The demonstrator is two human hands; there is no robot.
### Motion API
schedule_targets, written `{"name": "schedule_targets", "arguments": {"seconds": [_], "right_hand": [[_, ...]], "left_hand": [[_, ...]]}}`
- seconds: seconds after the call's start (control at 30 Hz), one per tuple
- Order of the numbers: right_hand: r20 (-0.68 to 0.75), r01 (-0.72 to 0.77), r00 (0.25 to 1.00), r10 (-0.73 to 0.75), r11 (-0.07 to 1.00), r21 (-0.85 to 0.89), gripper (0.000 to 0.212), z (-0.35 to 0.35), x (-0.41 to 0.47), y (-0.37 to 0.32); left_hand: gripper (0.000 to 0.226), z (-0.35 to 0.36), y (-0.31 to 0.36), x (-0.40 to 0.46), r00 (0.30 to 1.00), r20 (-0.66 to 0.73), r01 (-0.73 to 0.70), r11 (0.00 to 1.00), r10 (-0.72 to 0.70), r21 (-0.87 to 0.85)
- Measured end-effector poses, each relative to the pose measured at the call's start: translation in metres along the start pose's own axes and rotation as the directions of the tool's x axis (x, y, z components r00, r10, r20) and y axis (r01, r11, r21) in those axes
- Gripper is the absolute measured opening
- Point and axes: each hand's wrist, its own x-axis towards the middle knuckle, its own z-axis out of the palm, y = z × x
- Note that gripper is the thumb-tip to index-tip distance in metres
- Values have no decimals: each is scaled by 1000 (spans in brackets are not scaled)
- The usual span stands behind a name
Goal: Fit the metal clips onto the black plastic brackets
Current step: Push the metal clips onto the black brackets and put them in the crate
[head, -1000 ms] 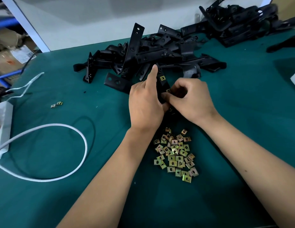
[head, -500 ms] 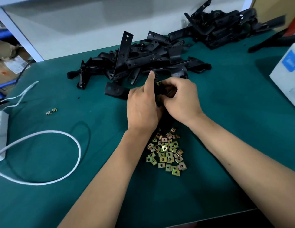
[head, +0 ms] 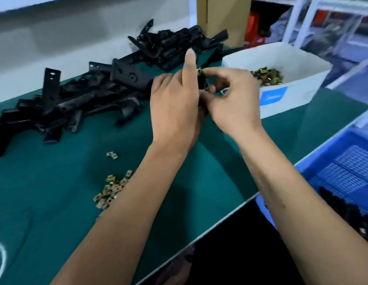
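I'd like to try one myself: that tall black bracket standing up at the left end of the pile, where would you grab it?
Pinch the upright bracket near its top, coming from above. That flat holed end stands clear of the pile, while its foot is buried among the others.

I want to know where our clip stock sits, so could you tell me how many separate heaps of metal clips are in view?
2, plus strays. One heap lies loose on the green mat by the left forearm; another fills the white box. A stray pair lies apart, and more may be hidden under the arms.
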Motion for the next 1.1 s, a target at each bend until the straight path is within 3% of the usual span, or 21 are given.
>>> {"name": "schedule_targets", "arguments": {"seconds": [0.13,0.23,0.33,0.4,0.5,0.63,0.8,0.87,0.97,1.03,1.1], "right_hand": [[-109,-106,988,113,992,69,33,-84,-10,41],[-228,-93,966,125,985,144,26,-152,-34,80],[-354,-117,908,225,946,303,21,-203,-67,127],[-424,-232,828,368,912,338,20,-229,-94,165],[-459,-490,704,542,838,238,21,-254,-139,226],[-421,-796,505,754,595,113,8,-253,-189,284],[-367,-922,386,846,351,-161,41,-242,-225,322],[-410,-923,378,830,304,-235,51,-242,-226,326],[-488,-923,383,785,303,-236,50,-242,-217,320],[-502,-908,419,757,351,-229,40,-242,-203,312],[-503,-868,496,708,429,-251,29,-241,-184,295]], "left_hand": [[83,16,83,11,986,93,-126,983,139,-130],[87,32,160,7,938,131,-286,931,320,-226],[83,57,234,-10,811,165,-481,800,562,-360],[85,78,269,-30,696,231,-524,701,680,-484],[90,110,291,-70,524,393,-412,629,755,-659],[90,148,284,-126,353,585,-275,678,730,-682],[62,176,264,-161,194,751,-181,775,631,-605],[58,178,260,-161,190,772,-155,795,606,-586],[49,176,261,-151,246,765,-113,801,596,-588],[42,170,264,-138,319,744,-76,798,587,-597],[33,160,270,-121,441,699,-34,789,563,-614]]}}
